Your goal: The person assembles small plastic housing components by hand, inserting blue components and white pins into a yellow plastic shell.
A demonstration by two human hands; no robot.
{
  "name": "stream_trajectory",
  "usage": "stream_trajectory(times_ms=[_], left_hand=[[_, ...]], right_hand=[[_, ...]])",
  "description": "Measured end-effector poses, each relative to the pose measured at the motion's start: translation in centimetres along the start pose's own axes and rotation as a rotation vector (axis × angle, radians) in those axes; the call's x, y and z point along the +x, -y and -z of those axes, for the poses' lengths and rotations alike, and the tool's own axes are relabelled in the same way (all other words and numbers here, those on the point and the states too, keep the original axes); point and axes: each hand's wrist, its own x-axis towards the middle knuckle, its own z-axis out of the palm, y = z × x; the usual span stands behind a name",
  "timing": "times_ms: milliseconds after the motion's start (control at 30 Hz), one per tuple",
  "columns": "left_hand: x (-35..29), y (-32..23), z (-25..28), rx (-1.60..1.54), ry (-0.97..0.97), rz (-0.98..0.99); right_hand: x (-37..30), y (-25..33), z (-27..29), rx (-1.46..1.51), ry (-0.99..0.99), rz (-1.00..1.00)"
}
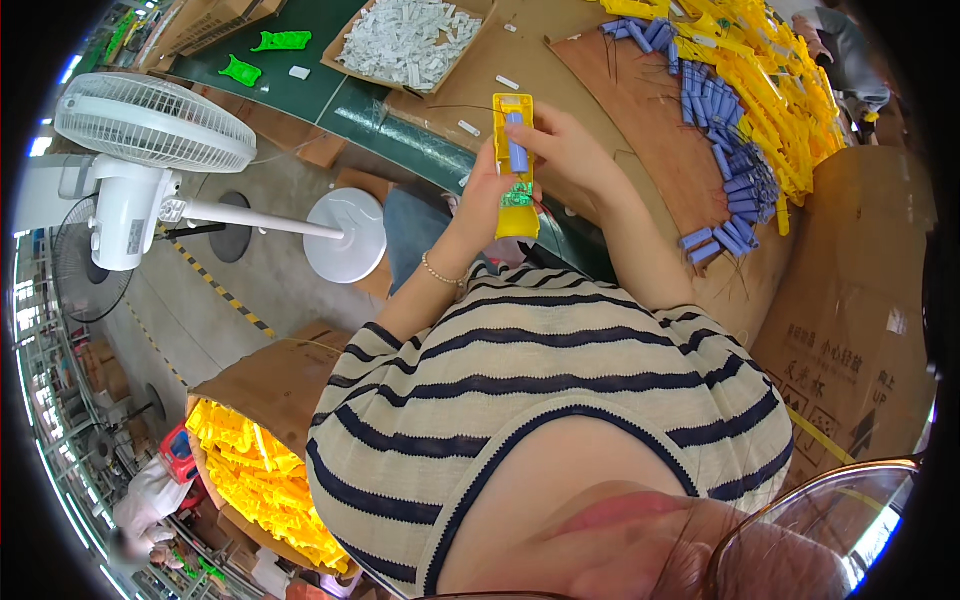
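Note:
Above the table edge, a yellow plastic housing (518,222) is held upright in front of me. My left hand (482,195) is closed around its left side, with the thumb across the front near a small green circuit board (516,196). In the upper part of the housing lies a blue cylindrical battery (517,152). My right hand (572,150) reaches in from the right, its thumb on the battery and its fingers at the housing's edge. A thin dark wire runs left from the housing's top, and red and dark wires show by the board.
A shallow box of small white parts (410,45) stands at the back. To the right are piled blue batteries with wires (735,190) and yellow housings (790,110). Green plastic pieces (282,40) lie back left. A white fan (150,130) and a carton of yellow parts (262,480) stand left.

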Motion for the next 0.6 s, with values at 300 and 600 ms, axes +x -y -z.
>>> stream_trajectory(times_ms=[300,600], left_hand=[[-0.1,-1.2,-0.2,0.032,-0.126,0.065],[0.6,2.5,2.7,0.079,-0.232,-0.014]], right_hand=[[-0.6,0.6,-1.5,0.271,0.171,-0.147],[2.3,-3.6,-2.8,0.2,0.184,-0.149]])
